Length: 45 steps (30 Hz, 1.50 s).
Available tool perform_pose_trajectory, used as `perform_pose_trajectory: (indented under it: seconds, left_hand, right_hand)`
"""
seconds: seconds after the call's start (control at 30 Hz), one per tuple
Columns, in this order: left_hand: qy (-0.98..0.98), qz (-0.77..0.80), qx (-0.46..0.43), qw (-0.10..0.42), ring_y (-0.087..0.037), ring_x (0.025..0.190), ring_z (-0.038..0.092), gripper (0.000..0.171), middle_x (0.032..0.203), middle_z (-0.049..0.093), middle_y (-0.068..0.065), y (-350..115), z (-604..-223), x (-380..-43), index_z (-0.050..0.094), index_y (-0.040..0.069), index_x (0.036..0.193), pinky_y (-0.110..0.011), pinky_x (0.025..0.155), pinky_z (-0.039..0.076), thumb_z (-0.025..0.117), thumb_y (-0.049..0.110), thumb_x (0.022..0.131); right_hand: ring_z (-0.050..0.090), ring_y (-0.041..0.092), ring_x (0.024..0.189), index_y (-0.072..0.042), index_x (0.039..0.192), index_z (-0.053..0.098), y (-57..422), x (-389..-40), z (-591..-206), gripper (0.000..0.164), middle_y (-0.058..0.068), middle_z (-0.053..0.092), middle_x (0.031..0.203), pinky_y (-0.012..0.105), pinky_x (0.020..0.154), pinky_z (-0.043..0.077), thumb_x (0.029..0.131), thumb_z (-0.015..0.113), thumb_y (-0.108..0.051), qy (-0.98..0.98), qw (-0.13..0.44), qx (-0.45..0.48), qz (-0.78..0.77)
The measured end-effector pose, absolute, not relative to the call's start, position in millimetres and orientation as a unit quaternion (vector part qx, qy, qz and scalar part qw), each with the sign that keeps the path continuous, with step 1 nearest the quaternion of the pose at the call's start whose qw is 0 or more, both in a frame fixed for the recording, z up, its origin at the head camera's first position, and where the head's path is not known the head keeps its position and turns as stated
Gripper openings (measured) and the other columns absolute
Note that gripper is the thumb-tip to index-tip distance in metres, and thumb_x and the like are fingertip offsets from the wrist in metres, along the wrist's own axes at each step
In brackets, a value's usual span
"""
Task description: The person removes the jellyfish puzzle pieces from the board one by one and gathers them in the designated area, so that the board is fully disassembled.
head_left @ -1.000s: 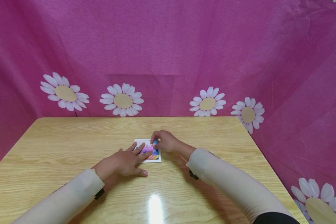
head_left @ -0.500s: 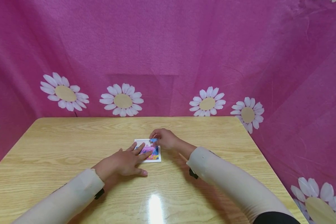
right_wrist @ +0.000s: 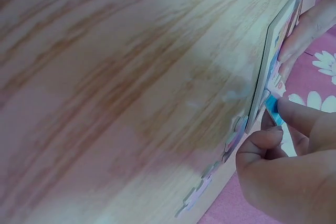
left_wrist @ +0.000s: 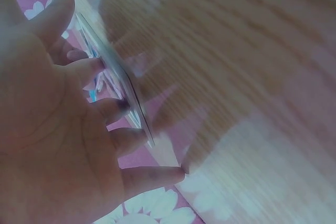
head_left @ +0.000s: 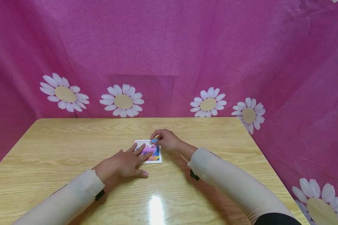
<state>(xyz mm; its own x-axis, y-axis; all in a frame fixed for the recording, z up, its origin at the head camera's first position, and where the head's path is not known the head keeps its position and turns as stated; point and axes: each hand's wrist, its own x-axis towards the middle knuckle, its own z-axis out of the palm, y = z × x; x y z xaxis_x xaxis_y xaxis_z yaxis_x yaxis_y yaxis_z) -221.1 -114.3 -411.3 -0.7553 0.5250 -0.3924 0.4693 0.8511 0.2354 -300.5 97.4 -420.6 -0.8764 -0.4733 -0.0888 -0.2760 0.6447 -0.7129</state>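
Note:
A small jigsaw puzzle (head_left: 150, 158) in a white frame, with a pink, blue and yellow picture, lies flat toward the middle of the table. My left hand (head_left: 126, 163) rests across its left part with fingers spread, thumb on the wood in front. At the frame's far right corner, my right hand (head_left: 167, 140) pinches a blue-topped puzzle piece (right_wrist: 272, 104) between thumb and fingers. That piece stands tilted against the picture in the right wrist view. From the left wrist view, the left palm (left_wrist: 58, 114) shows, with fingertips at the frame's edge (left_wrist: 126, 80).
Loose puzzle pieces (right_wrist: 235, 139) lie on the table beside the frame in the right wrist view, with more pieces (right_wrist: 197, 190) farther along. The wood-grain table (head_left: 73, 134) ends at a pink curtain (head_left: 157, 47) printed with white daisies.
My right hand has shifted slightly away and left at the frame's corner, and the blue piece has come into clearer view under its fingers. The left hand has stayed in place.

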Motion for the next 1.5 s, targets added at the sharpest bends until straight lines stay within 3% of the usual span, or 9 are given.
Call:
perform_pose_trajectory:
  seconds: [0.27,0.5,0.77,1.1,1.3,1.5]
  left_hand:
    - [0.934,0.061,0.271,0.224,-0.042,0.158,0.004,0.086,0.174,0.01,-0.006,-114,-411,-220,0.025,0.037,0.164,-0.08,0.111,0.021,0.06,0.069,0.093]
    - [0.935,0.062,0.268,0.224,-0.042,0.158,0.004,0.086,0.174,0.011,-0.006,-114,-411,-220,0.025,0.037,0.164,-0.08,0.111,0.02,0.06,0.069,0.092]
    - [0.935,0.059,0.272,0.22,-0.043,0.158,0.005,0.086,0.174,0.012,-0.007,-114,-411,-219,0.024,0.037,0.164,-0.08,0.11,0.021,0.06,0.069,0.092]
    - [0.934,0.058,0.28,0.212,-0.043,0.158,0.006,0.086,0.173,0.012,-0.009,-114,-410,-218,0.025,0.034,0.165,-0.08,0.11,0.023,0.059,0.069,0.094]
    - [0.935,0.059,0.279,0.211,-0.044,0.158,0.005,0.086,0.173,0.012,-0.009,-114,-410,-218,0.025,0.034,0.165,-0.08,0.11,0.022,0.059,0.069,0.093]
    - [0.935,0.059,0.279,0.211,-0.044,0.158,0.005,0.087,0.173,0.012,-0.009,-114,-410,-218,0.025,0.034,0.165,-0.081,0.11,0.022,0.059,0.069,0.093]
  right_hand:
    - [0.06,0.012,0.083,-0.009,0.109,0.074,100,-299,-419,0.018,0.008,0.075,0.1,0.023,0.07,0.047,0.094,0.07,0.001,0.893,0.132,-0.196,-0.383]
    - [0.061,0.02,0.072,-0.005,0.112,0.072,107,-297,-414,0.017,0.011,0.073,0.097,0.024,0.054,0.048,0.097,0.067,0.001,0.875,0.148,-0.17,-0.428]
    - [0.058,0.017,0.062,-0.003,0.116,0.07,117,-298,-414,0.018,0.012,0.072,0.093,0.026,0.056,0.051,0.098,0.066,-0.001,0.872,0.152,-0.165,-0.436]
    - [0.06,0.014,0.075,-0.001,0.11,0.071,133,-300,-415,0.014,0.012,0.072,0.098,0.023,0.061,0.048,0.097,0.067,0.001,0.875,0.133,-0.169,-0.434]
    - [0.053,0.015,0.068,0.0,0.114,0.07,146,-301,-413,0.016,0.013,0.07,0.093,0.023,0.057,0.045,0.099,0.064,0.0,0.874,0.145,-0.155,-0.437]
    - [0.053,0.016,0.074,0.0,0.116,0.07,158,-302,-412,0.018,0.013,0.068,0.109,0.024,0.06,0.045,0.099,0.063,-0.001,0.878,0.147,-0.15,-0.43]
